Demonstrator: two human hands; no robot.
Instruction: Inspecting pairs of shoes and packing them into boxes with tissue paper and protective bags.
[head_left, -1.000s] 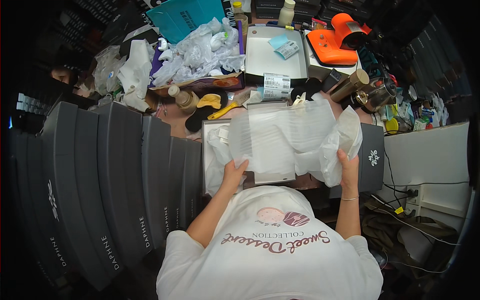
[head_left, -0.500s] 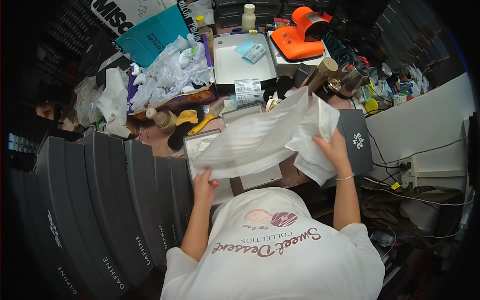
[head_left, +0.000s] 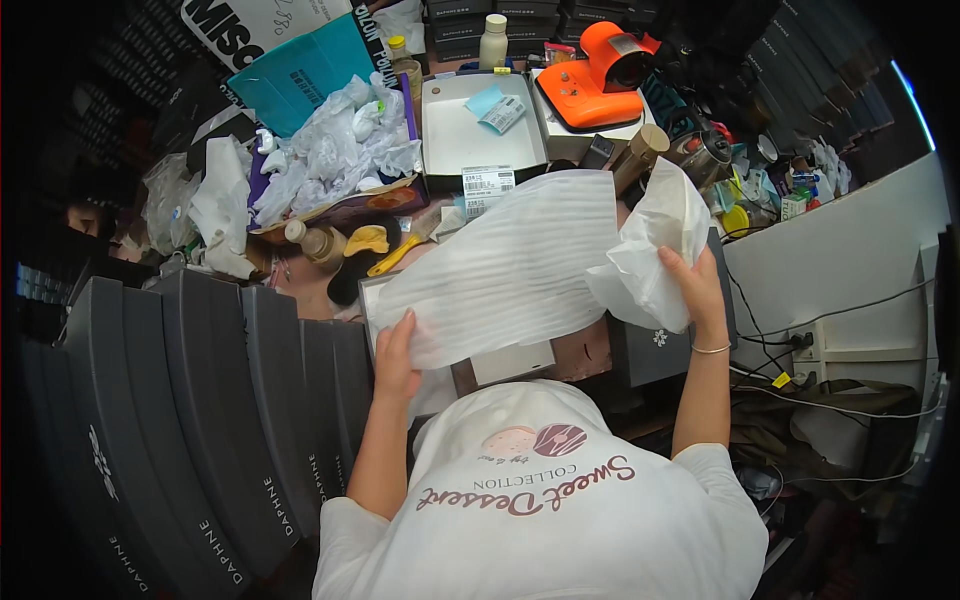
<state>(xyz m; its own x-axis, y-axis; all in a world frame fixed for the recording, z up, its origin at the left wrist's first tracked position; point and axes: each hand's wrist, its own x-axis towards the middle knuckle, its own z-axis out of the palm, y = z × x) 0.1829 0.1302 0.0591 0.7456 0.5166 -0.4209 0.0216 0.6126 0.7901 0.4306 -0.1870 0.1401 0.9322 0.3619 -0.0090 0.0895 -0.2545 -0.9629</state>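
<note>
A translucent white packing sheet [head_left: 510, 265] with a ribbed look is spread in front of me. My left hand [head_left: 397, 355] grips its lower left edge, the thumb on top. Crumpled white tissue paper [head_left: 655, 235] is bunched in my right hand [head_left: 697, 285], right of the sheet. Whether the two pieces are joined cannot be told. Beneath the sheet lies a grey-rimmed open box [head_left: 368, 292], mostly covered, and a pale box part [head_left: 515, 362] shows below it. A dark grey shoe box [head_left: 650, 352] sits under the right hand.
Tall dark shoe boxes [head_left: 215, 400] stand in a row at left. A carton of crumpled white paper [head_left: 345, 150], a white tray [head_left: 470, 135] with labels and an orange device [head_left: 600, 85] line the back. A yellow-handled brush [head_left: 395, 255] lies left. Cables [head_left: 840, 308] hang at right.
The sheet is spread wider and flatter. My right hand has moved to the right with the tissue paper, which is now more bunched upright; my left hand has shifted slightly up and left.
</note>
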